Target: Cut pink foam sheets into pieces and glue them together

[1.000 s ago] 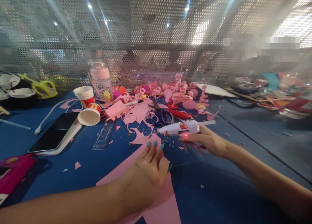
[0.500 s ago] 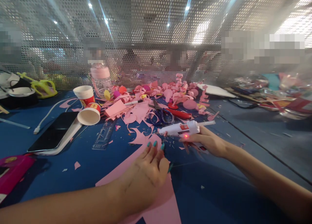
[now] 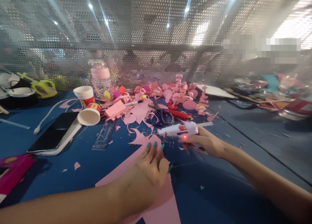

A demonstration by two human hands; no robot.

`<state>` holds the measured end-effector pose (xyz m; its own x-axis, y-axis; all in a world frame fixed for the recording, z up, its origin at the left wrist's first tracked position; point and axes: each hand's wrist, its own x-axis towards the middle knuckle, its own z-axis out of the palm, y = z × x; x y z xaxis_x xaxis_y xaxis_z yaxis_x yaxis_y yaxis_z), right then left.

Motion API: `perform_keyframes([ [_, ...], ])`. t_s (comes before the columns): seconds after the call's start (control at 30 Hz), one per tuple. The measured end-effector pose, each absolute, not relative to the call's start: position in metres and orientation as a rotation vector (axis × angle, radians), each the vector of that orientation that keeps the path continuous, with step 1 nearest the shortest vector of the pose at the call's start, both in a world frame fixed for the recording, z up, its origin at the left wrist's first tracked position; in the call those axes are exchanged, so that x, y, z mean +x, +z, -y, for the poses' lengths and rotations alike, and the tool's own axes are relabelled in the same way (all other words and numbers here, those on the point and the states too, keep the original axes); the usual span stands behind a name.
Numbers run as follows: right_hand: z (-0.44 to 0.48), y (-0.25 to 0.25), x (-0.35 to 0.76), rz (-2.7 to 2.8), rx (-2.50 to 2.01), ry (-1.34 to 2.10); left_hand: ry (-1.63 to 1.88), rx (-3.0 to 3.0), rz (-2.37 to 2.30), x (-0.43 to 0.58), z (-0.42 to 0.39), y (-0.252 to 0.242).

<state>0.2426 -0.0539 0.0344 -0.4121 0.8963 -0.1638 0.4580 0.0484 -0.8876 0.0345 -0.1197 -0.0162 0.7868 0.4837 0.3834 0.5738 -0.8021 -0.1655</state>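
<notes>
Down in the lower middle of the head view, the left hand (image 3: pixel 146 175) lies palm-down on a pink paper sheet (image 3: pixel 168 206), fingers stretched out and close together, gripping nothing and only pressing the sheet against the blue table (image 3: pixel 219 191). The sheet runs from the bottom edge of the frame up towards the centre, where its far corner ends just beyond the fingertips.

Right of centre, the right hand (image 3: pixel 207 142) is closed around the grip of a white glue gun (image 3: pixel 179 130), which lies almost level with its nozzle pointing left. A small red light glows at the grip. The nozzle sits near the far corner of the sheet; it seems to be just clear of the paper, though the blur makes contact hard to judge.

Above the gun, near the frame's centre, dark-handled scissors (image 3: pixel 162 115) rest among pink scraps (image 3: pixel 175 92). Left of centre, a tipped paper cup (image 3: pixel 89 116) lies beside a phone (image 3: pixel 55 131) and a clear ruler (image 3: pixel 103 136). Across the upper half stands a perforated metal screen (image 3: pixel 156 39).
</notes>
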Motion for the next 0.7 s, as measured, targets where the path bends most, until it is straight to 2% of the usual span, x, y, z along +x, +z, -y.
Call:
perform_keyframes([
  [0.7,0.052,0.031,0.2436,1.887,-1.4,1.342,-0.447,-2.696,0.821,0.0331,0.1194,-0.0179],
])
